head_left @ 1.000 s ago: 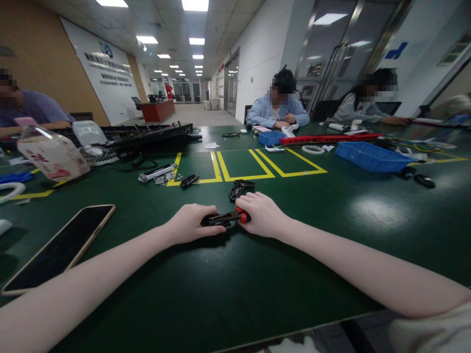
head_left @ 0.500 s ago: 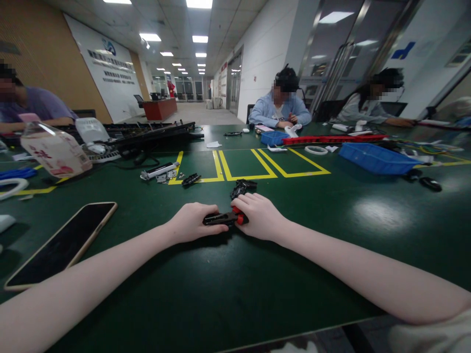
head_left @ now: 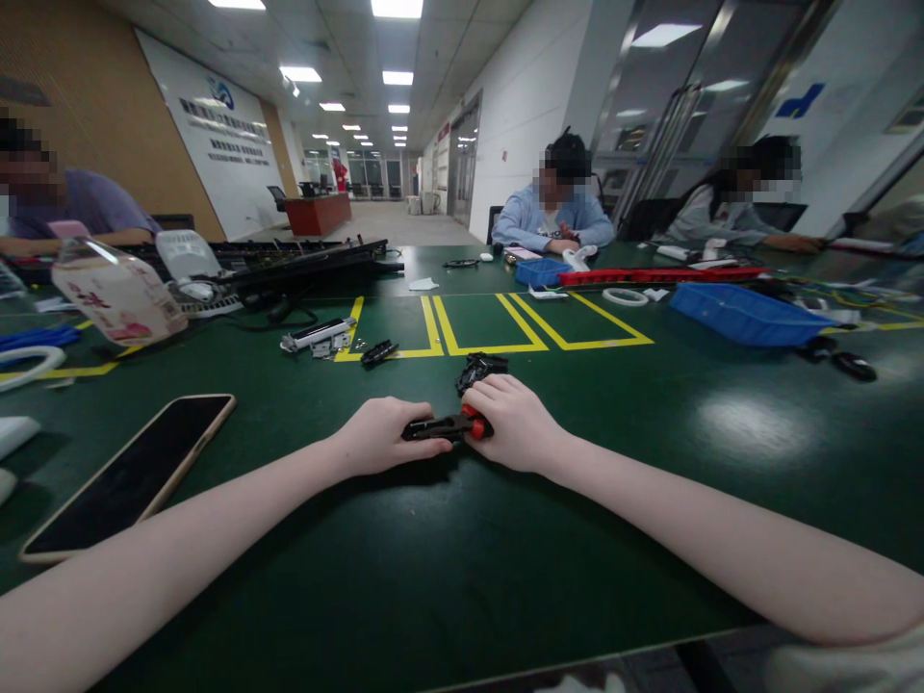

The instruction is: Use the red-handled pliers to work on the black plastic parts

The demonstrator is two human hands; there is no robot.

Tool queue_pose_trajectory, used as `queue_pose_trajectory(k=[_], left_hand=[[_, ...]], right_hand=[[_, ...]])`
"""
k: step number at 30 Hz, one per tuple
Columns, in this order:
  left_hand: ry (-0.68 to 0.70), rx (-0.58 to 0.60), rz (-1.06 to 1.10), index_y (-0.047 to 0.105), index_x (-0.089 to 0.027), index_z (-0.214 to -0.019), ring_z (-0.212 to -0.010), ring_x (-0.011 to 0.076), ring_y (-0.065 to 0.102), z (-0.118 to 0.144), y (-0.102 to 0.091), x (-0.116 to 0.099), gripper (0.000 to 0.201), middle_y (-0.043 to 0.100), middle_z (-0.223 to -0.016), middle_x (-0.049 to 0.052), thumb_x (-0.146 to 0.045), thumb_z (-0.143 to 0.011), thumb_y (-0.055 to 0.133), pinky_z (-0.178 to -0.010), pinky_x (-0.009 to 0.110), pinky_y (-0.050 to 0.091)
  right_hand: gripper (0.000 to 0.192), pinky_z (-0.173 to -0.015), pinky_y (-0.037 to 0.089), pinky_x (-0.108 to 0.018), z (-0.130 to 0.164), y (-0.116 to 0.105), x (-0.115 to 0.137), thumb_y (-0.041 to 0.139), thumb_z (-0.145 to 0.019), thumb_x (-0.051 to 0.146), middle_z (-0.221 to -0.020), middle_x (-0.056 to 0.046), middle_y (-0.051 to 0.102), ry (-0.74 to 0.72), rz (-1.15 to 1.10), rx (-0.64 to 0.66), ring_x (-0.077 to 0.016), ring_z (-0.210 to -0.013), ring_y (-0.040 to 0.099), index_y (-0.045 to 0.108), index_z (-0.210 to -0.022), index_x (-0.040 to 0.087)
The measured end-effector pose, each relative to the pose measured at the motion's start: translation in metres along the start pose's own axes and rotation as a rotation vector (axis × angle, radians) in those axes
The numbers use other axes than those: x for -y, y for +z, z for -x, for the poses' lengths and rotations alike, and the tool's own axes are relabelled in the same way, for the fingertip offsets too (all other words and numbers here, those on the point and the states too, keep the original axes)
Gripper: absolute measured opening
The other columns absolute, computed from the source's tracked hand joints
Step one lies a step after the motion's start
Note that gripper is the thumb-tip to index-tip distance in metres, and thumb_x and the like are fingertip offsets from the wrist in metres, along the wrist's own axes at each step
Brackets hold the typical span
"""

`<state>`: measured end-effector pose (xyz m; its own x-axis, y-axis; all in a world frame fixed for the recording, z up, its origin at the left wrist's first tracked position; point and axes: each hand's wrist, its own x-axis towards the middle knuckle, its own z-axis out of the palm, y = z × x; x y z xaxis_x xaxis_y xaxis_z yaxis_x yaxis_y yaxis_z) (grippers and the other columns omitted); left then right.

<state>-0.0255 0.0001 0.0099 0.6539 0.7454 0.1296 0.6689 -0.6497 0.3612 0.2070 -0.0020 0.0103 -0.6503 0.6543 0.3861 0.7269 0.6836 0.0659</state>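
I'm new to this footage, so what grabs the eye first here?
Two bare hands meet mid-table: the left hand and right hand both grip a small black part with a red tip. A dark phone lies to the left, and yellow floor-tape boxes mark the green table beyond.

Both forearms bare to wrists — no sleeves, watch or rings visible. Left hand [head_left: 379, 435] and right hand [head_left: 509, 423] ungloved. Pale fabric at bottom right corner — clothing edge.

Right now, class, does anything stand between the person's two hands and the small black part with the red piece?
Nothing visible does. The left hand and the right hand both grip the black part already, one at each end, resting on the green table.
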Motion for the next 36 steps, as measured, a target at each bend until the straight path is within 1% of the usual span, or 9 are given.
queue_pose_trajectory(k=[4,8,12,17,27,36], left_hand=[[-0.002,0.008,0.004,0.056,-0.019,-0.079,-0.06,0.0136,0.05,0.0002,-0.0004,0.0002,0.045,0.058,-0.068,-0.001,-0.063,-0.091,0.051,-0.056,0.024,0.027],[-0.008,0.005,0.0,0.055,-0.019,-0.079,-0.06,0.0138,0.05,0.0006,-0.0006,-0.0012,0.046,0.058,-0.068,-0.001,-0.063,-0.091,0.051,-0.056,0.024,0.027],[-0.019,-0.001,0.001,0.054,-0.019,-0.077,-0.059,0.0136,0.051,0.0009,-0.001,-0.0021,0.047,0.058,-0.067,-0.001,-0.063,-0.091,0.05,-0.056,0.024,0.028],[-0.027,-0.011,-0.009,0.055,-0.019,-0.076,-0.059,0.0137,0.051,0.0007,-0.0009,-0.002,0.048,0.058,-0.066,-0.001,-0.064,-0.091,0.049,-0.056,0.025,0.027],[-0.007,-0.013,-0.013,0.056,-0.019,-0.079,-0.061,0.0142,0.052,0.0003,0.0,0.0,0.048,0.06,-0.069,0.0,-0.063,-0.093,0.047,-0.057,0.025,0.027],[-0.019,-0.019,-0.007,0.055,-0.019,-0.078,-0.059,0.0136,0.051,-0.0001,0.0002,-0.0001,0.048,0.057,-0.066,-0.002,-0.064,-0.092,0.048,-0.056,0.025,0.026]], right_hand=[[0.013,-0.101,0.036,-0.039,0.0001,-0.0023,0.0005,0.063,-0.078,0.028,-0.09,-0.01,0.07,-0.02,0.0,-0.032,-0.0255,-0.093,0.058,0.061,-0.085,0.018],[0.012,-0.104,0.033,-0.039,0.0012,-0.0018,-0.0002,0.063,-0.078,0.029,-0.086,-0.008,0.069,-0.024,0.005,-0.048,-0.0243,-0.09,0.059,0.061,-0.085,0.019],[0.012,-0.1,0.034,-0.038,0.0026,-0.0011,-0.0026,0.062,-0.079,0.028,-0.086,-0.007,0.068,-0.021,0.017,-0.049,-0.0228,-0.087,0.059,0.06,-0.086,0.019],[0.014,-0.091,0.034,-0.037,0.0028,-0.0033,-0.0038,0.061,-0.081,0.029,-0.095,-0.009,0.068,-0.027,0.043,-0.042,-0.0223,-0.086,0.058,0.062,-0.089,0.017],[0.015,-0.087,0.032,-0.038,0.0041,-0.0019,-0.0057,0.061,-0.081,0.029,-0.09,-0.009,0.069,-0.059,0.095,-0.062,-0.0229,-0.083,0.057,0.064,-0.088,0.015],[0.016,-0.087,0.032,-0.037,0.0047,-0.001,-0.008,0.062,-0.081,0.025,-0.093,-0.009,0.07,-0.092,0.124,-0.093,-0.0231,-0.085,0.058,0.064,-0.093,0.014]])
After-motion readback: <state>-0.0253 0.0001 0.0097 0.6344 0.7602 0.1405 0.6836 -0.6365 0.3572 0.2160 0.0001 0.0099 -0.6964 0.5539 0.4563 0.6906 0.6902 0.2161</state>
